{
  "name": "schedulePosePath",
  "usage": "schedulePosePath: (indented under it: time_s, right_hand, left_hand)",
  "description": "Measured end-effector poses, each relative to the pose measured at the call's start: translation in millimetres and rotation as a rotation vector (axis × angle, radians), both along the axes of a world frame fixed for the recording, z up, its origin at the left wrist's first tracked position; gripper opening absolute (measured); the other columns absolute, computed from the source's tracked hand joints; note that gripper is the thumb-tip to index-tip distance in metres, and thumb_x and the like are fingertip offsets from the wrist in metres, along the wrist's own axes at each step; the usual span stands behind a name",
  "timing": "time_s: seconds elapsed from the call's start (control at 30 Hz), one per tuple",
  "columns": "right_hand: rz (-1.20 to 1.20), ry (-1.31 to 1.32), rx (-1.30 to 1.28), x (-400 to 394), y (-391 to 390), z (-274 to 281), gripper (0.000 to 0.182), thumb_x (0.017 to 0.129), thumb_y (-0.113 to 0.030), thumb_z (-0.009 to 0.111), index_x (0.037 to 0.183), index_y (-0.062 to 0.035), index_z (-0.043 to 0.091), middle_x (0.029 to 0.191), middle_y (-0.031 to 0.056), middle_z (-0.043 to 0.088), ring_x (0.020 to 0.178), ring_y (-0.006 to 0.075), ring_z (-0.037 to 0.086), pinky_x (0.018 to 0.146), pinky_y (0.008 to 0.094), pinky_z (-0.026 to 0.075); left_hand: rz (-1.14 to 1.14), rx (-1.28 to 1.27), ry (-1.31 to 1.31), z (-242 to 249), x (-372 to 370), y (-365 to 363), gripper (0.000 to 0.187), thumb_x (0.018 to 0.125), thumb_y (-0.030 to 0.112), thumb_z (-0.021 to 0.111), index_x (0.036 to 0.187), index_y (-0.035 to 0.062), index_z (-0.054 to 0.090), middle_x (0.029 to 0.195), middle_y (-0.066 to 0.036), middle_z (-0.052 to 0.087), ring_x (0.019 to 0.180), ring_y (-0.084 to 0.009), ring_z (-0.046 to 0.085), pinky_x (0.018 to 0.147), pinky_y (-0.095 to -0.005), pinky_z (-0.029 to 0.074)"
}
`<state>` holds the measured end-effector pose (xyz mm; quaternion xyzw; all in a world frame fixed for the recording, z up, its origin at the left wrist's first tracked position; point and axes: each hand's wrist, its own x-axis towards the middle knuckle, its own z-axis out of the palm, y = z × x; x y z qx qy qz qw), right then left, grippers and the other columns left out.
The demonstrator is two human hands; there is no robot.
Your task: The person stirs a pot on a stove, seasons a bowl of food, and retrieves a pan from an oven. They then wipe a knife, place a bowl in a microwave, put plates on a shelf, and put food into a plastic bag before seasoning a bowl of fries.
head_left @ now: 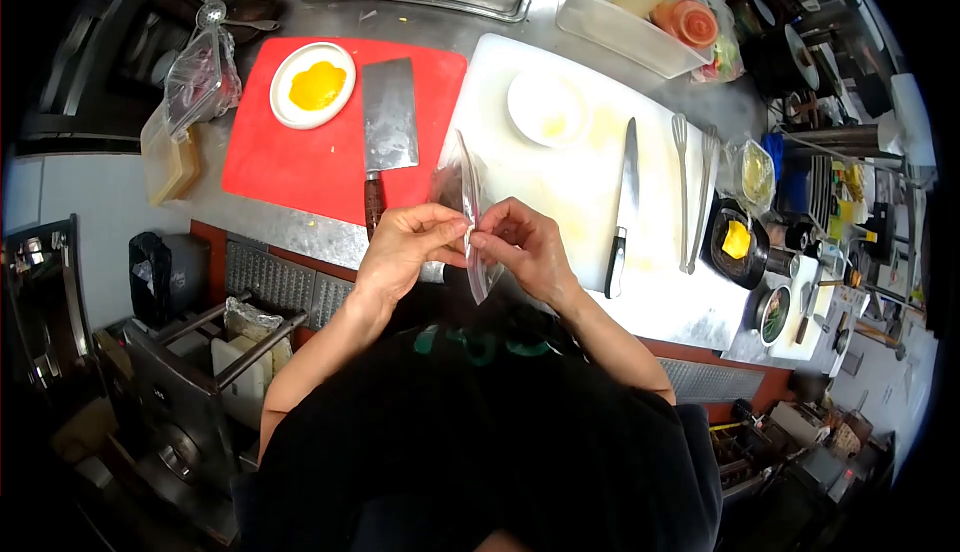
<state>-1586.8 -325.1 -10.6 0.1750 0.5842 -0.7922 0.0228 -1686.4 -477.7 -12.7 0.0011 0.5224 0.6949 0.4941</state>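
I have one clear bag (478,277) pinched between my two hands, upright on its edge: my left hand (398,250) closes thumb and fingertips on its top strip, and my right hand (530,257) grips the same strip just beside. The bag is at the near side, where two boards meet, one red board (255,167) at left and one white board (560,202) at right. I count one plate (281,110) and one cleaver (389,117) on the red, and one bowl (530,102), one knife (627,187) and two long metal utensils (683,192) on the white. The cleaver's handle comes down close to my left hand, by the red board's near edge. Bare white surface separates my right hand from the knife, and the utensils lie farther right, near that board's right edge.
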Motion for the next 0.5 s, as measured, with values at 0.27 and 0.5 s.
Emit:
schedulePosePath:
  time_s: [0.27,0.5]
  right_hand:
    - [-0.006,-0.04,0.156,-2.2,1.1,7.4,0.011,0.085,-0.005,0.063,0.092,0.0018,0.057,0.08,0.0049,0.062,0.068,0.0084,0.058,0.061,0.0204,0.047]
    - [-0.007,-0.016,-0.103,1.2,10.7,-14.1,0.016,0.087,-0.01,0.061,0.095,0.003,0.063,0.08,0.0078,0.064,0.066,0.0124,0.06,0.06,0.0241,0.049]
  left_hand:
    - [-0.1,-0.041,0.038,11.2,-9.1,12.1,0.012,0.085,0.008,0.062,0.089,-0.0034,0.06,0.08,-0.011,0.063,0.07,-0.0187,0.064,0.062,-0.0289,0.056]
    - [-0.104,-0.022,0.029,6.7,-12.9,12.1,0.01,0.085,0.007,0.062,0.087,-0.0007,0.057,0.075,-0.01,0.061,0.067,-0.017,0.063,0.061,-0.0289,0.056]
